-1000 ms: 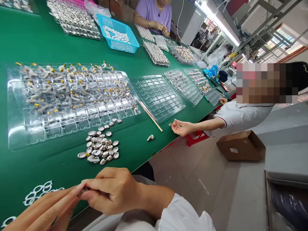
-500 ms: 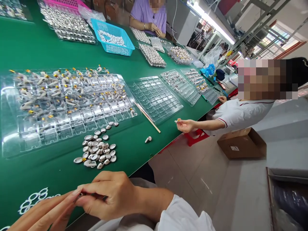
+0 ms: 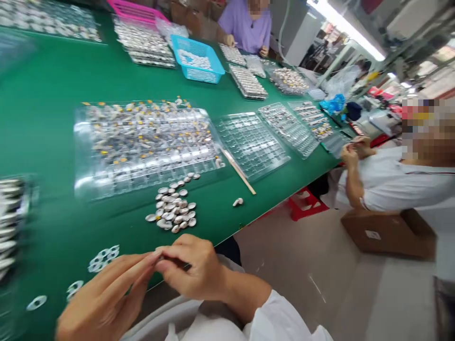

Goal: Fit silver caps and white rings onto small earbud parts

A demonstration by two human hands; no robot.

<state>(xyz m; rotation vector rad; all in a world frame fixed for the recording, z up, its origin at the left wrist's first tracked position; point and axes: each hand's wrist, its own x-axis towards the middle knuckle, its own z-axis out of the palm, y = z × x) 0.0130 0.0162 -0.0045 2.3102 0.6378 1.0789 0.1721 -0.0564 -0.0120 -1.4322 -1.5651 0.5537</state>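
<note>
My left hand and my right hand meet fingertip to fingertip over the table's front edge. Both are closed in a pinch around something small and dark, mostly hidden by the fingers. Beyond them on the green table lies a pile of small white oval earbud shells. A single white earbud part with a stem rests to the right of the pile. Near my left hand are white ring-shaped pieces, some joined together, and a separate white ring.
A clear tray of earbud parts with orange tabs lies behind the pile. Beside it are a wooden stick and a clear tray. Farther back stands a blue basket. A co-worker sits at right, another across.
My view has swung left, so the table's contents appear farther right and a tray shows at left. My hands keep their pinch together. The co-worker at right has brought both hands together.
</note>
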